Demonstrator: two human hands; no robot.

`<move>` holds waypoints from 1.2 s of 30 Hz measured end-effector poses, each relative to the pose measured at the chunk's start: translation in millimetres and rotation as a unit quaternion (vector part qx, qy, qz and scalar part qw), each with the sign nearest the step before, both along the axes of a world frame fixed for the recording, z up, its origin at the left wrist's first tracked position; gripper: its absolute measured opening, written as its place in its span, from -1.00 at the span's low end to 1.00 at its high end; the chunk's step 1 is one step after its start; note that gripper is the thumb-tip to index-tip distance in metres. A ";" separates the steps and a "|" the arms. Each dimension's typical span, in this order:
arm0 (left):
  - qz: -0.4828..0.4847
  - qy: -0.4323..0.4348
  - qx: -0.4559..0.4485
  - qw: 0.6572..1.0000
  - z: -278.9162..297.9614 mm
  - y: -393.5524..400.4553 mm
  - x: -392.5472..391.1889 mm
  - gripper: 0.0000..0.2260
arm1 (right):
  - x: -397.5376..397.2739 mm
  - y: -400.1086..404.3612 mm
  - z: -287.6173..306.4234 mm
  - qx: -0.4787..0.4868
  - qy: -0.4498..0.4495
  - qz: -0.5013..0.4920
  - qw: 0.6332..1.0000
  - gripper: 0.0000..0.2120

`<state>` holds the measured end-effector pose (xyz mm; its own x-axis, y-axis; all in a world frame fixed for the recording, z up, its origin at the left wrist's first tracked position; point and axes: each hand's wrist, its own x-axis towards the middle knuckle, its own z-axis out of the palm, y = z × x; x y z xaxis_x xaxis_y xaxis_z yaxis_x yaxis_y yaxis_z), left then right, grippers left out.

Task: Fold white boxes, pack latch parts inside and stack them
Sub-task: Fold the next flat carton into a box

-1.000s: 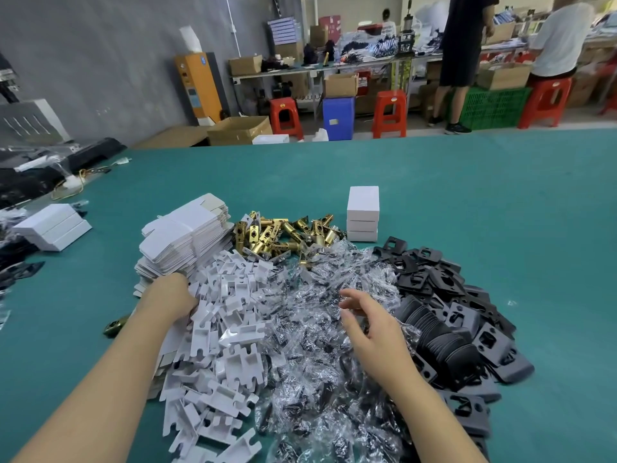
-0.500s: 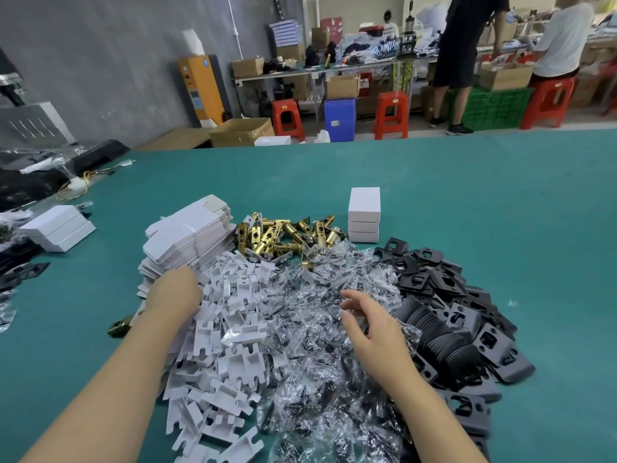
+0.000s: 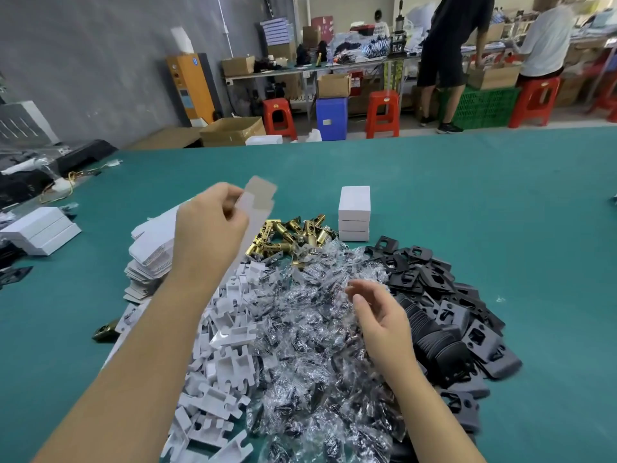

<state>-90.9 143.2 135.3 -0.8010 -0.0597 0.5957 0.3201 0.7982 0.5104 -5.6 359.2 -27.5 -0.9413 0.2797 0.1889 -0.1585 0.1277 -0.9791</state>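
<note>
A: Which step is being carried out?

B: A flat box blank [image 3: 257,198] is being held up by the left hand [image 3: 208,228], fingers pinched on its near edge, above the stack of flat blanks [image 3: 150,252] at the left of the table [image 3: 467,202]. The right hand [image 3: 380,315] is being held over the bagged parts [image 3: 317,329], fingers apart and loosely curled, gripping nothing.

A: How is the fold being done well?

B: In all likelihood the blank is being brought toward the right hand, so that both hands are being used to square it along its creases. Thin card is being handled, so light pressure is advised; creasing off the score lines is the risk.

A: And the materials?

B: Glossy brass latch bodies [image 3: 287,235] are being kept at the far side, beside three stacked finished boxes [image 3: 354,213]. Crinkled clear film is covering the bagged parts. Notched white inserts [image 3: 227,362] are being kept near left, matte black plates [image 3: 450,315] at the right.
</note>
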 end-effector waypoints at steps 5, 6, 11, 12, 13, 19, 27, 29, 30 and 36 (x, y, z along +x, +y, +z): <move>-0.140 -0.131 0.300 0.934 -13.2 41.0 11.0 -0.69 | -7.6 14.3 5.4 -0.318 0.008 -0.003 0.948 -0.74; -0.156 -0.176 0.337 0.912 -23.2 47.4 11.4 -0.70 | -7.8 16.7 7.5 -0.358 0.005 0.008 0.934 -0.66; -0.166 -0.309 0.432 0.831 -90.3 79.9 23.8 -0.73 | -0.2 25.7 13.4 -0.431 -0.144 0.131 0.881 -0.40; -0.150 -0.311 0.431 0.834 -102.2 86.1 25.6 -0.69 | 1.6 26.3 14.3 -0.444 -0.154 0.163 0.867 -0.39; -0.137 -0.309 0.428 0.838 -112.6 91.9 27.5 -0.64 | 2.7 26.0 14.6 -0.452 -0.154 0.191 0.858 -0.37; -0.148 -0.263 0.391 0.869 -150.4 110.7 33.3 -0.43 | 2.7 20.8 8.5 -0.417 -0.159 0.227 0.865 -0.36; -0.149 -0.192 0.358 0.901 -147.7 104.4 30.0 -0.47 | 2.0 19.4 10.1 -0.432 -0.172 0.249 0.850 -0.37; -0.163 -0.202 0.360 0.896 -147.8 104.4 34.4 -0.50 | 2.4 19.7 8.3 -0.434 -0.167 0.259 0.847 -0.31; -0.173 -0.215 0.366 0.889 -148.0 104.0 36.2 -0.47 | 2.7 19.8 7.3 -0.429 -0.164 0.260 0.850 -0.26; -0.217 -0.284 0.374 0.856 -149.9 101.0 43.7 0.01 | 3.6 18.4 6.5 -0.412 -0.161 0.269 0.855 -0.25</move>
<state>-47.2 244.3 -14.6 -0.9921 0.1224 0.0270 0.0332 0.0491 0.9982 -2.0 377.7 -20.9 -0.9416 -0.2980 -0.1569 0.3181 -0.6341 -0.7048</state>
